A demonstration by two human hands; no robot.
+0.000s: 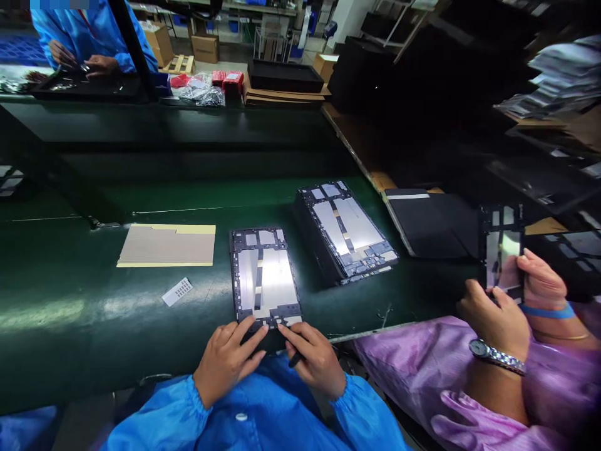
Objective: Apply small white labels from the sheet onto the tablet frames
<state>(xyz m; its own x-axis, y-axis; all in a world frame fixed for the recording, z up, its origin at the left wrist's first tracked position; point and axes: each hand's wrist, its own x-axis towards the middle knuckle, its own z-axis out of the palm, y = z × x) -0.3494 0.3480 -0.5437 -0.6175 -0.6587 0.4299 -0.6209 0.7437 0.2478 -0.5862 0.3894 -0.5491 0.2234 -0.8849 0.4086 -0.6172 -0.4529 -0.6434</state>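
Observation:
An opened tablet [244,275] lies on the green bench, its silver battery area and a dark ribbon cable facing up. Its near edge is under the fingertips of my left hand [230,360], whose fingers are stretched out and slightly apart. On the same edge, the index fingertip of my right hand [317,360] presses on a small part. A short black stick-like tool [295,359] is tucked in that hand's curled fingers; its exact kind cannot be made out. Right of this tablet stands a stack of similar open tablets [350,225].
A beige sheet with yellow edges [166,245] and a small white label sheet [177,292] lie to the left. At right, a co-worker's hands [500,316] hold another open tablet [504,241] beside a black folder-like panel [427,222]. Another person works across the bench.

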